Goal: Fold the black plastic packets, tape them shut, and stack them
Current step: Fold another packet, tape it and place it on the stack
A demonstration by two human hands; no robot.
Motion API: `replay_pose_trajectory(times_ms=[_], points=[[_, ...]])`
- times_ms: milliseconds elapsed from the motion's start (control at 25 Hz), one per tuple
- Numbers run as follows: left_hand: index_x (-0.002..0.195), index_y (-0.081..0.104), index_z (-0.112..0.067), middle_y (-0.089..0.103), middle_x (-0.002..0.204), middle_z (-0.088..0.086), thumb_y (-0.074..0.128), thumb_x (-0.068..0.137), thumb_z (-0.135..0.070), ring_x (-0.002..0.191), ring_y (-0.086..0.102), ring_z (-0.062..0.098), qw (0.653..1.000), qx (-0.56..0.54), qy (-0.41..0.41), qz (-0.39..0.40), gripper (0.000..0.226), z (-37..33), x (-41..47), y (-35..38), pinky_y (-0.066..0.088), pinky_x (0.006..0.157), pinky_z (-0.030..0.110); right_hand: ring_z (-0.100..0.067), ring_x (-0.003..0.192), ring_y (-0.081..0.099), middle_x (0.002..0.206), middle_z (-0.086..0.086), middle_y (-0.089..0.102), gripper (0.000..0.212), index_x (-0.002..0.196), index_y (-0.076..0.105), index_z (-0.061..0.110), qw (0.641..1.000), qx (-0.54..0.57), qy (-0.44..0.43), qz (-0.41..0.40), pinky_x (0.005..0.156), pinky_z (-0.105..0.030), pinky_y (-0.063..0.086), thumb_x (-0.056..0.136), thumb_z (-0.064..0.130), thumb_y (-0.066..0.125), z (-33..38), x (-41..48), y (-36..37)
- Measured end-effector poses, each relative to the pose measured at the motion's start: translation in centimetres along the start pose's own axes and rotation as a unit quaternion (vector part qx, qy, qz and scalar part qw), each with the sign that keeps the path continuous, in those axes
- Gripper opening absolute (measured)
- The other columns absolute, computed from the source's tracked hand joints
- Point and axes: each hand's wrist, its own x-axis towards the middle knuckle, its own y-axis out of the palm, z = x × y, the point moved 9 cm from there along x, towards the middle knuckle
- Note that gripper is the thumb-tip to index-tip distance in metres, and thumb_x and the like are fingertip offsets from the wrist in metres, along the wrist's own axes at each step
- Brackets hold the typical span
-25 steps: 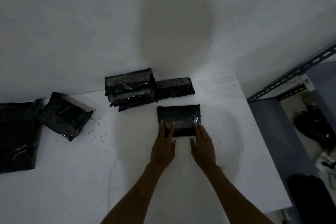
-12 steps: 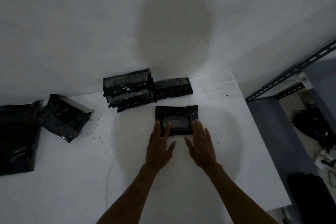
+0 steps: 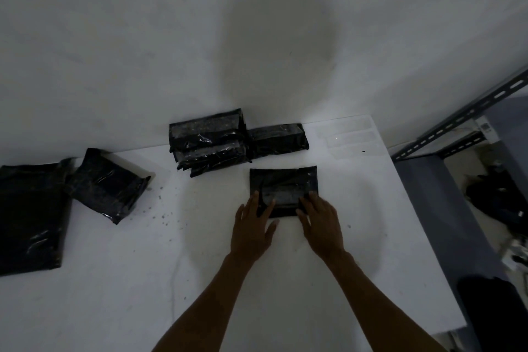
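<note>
Folded packet [image 3: 283,184] under fingertips of left hand [image 3: 251,227]; right hand [image 3: 323,223]

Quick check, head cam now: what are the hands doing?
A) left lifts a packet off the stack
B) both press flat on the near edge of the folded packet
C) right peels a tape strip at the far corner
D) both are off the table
B: the left hand and right hand lie with straight fingers on the near edge of the folded packet, short of the stack.
</note>
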Motion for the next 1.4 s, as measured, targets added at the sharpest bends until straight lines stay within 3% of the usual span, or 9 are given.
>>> replay_pose_trajectory(times_ms=[80,160,320,520,680,920,1120,1280,1400], points=[[0.130,0.062,-0.016,0.052,0.141,0.016,0.048,0.098,-0.039,0.126,0.049,0.028,0.995,-0.053,0.038,-0.074,0.042,-0.6,1.9,-1.9,0.043,0.106,0.044,-0.029,0.102,0.060,0.116,-0.011,0.066,0.024,0.112,0.068,0.011,0.996,0.026,-0.031,-0.073,0.083,-0.040,0.052,0.095,0.024,0.055,0.6,2.2,-1.8],[0.110,0.071,-0.010,0.065,0.118,0.013,0.055,0.095,-0.028,0.106,0.059,0.027,0.989,-0.099,0.058,-0.097,0.029,-0.7,3.8,-2.7,0.054,0.088,0.042,-0.030,0.088,0.060,0.100,-0.011,0.068,0.011,0.098,0.072,0.009,0.996,0.052,-0.063,-0.035,0.071,-0.041,0.053,0.088,0.013,0.068,1.5,4.5,-1.2],[0.102,0.073,-0.002,0.067,0.103,0.016,0.067,0.085,-0.017,0.095,0.062,0.033,0.992,-0.121,0.046,-0.017,0.023,0.6,6.1,-0.8,0.056,0.080,0.046,-0.029,0.089,0.056,0.098,-0.010,0.063,0.021,0.100,0.074,0.007,0.993,0.024,-0.088,0.078,0.069,-0.039,0.051,0.088,0.024,0.070,1.1,6.2,1.1],[0.109,0.071,-0.004,0.064,0.110,0.013,0.071,0.084,-0.017,0.102,0.058,0.028,0.991,-0.110,0.069,0.023,0.028,1.4,6.5,-0.3,0.051,0.086,0.036,-0.030,0.095,0.057,0.107,-0.011,0.063,0.027,0.105,0.073,0.006,0.987,0.029,-0.117,0.104,0.072,-0.042,0.055,0.086,0.025,0.069,-0.1,6.1,1.0],[0.087,0.067,-0.003,0.062,0.090,0.015,0.071,0.082,-0.023,0.085,0.059,0.030,0.991,-0.095,0.090,0.028,0.021,0.5,7.3,-0.2,0.050,0.071,0.035,-0.026,0.089,0.055,0.095,-0.010,0.061,0.038,0.094,0.071,0.005,0.987,0.048,-0.110,0.105,0.065,-0.038,0.052,0.082,0.041,0.068,1.1,6.6,1.1],[0.108,0.069,-0.006,0.062,0.114,0.015,0.077,0.079,-0.018,0.107,0.058,0.032,0.990,-0.107,0.065,0.068,0.033,1.7,7.6,0.4,0.048,0.088,0.035,-0.026,0.091,0.054,0.098,-0.010,0.062,0.030,0.098,0.073,0.008,0.983,0.044,-0.122,0.130,0.071,-0.042,0.054,0.082,0.032,0.075,0.7,7.1,1.5],[0.117,0.067,-0.005,0.059,0.121,0.014,0.069,0.082,-0.007,0.112,0.053,0.026,0.987,-0.129,0.090,0.036,0.035,2.2,6.8,-0.8,0.044,0.098,0.031,-0.030,0.103,0.058,0.114,-0.013,0.061,0.038,0.116,0.070,0.005,0.981,0.038,-0.108,0.155,0.088,-0.040,0.053,0.083,0.025,0.076,-0.7,6.4,0.2],[0.114,0.066,-0.006,0.058,0.116,0.014,0.075,0.081,-0.020,0.107,0.054,0.027,0.988,-0.136,0.068,-0.003,0.036,1.0,5.9,-1.4,0.052,0.087,0.036,-0.024,0.101,0.053,0.110,-0.009,0.058,0.040,0.112,0.068,0.009,0.987,0.013,-0.098,0.124,0.076,-0.036,0.053,0.083,0.036,0.073,1.4,6.7,-0.1],[0.116,0.066,-0.009,0.057,0.119,0.012,0.076,0.081,-0.018,0.110,0.053,0.026,0.990,-0.136,0.026,-0.004,0.037,0.9,6.0,-1.1,0.055,0.084,0.043,-0.026,0.107,0.053,0.117,-0.012,0.059,0.037,0.115,0.069,0.007,0.984,0.012,-0.113,0.136,0.081,-0.042,0.055,0.087,0.030,0.071,1.8,6.2,1.4]])
